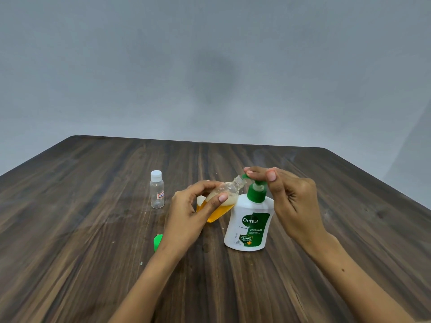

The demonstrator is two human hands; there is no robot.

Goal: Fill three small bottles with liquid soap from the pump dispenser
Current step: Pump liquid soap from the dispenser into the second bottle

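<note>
Pinching tilted bottle [224, 201]: left grip [193, 215] | right grip [289, 197] fingers pressing pump dispenser [250, 220] | mid-table [93, 264]

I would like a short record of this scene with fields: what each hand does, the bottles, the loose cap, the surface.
left hand: holds tilted small bottle, its mouth at the pump spout
right hand: fingers rest on the pump head of the dispenser
tilted bottle content: orange soap, partly full
second bottle: upright, capped, looks empty, standing to the left
green cap: lying on the table, near the left wrist
surface: dark wooden table
</note>
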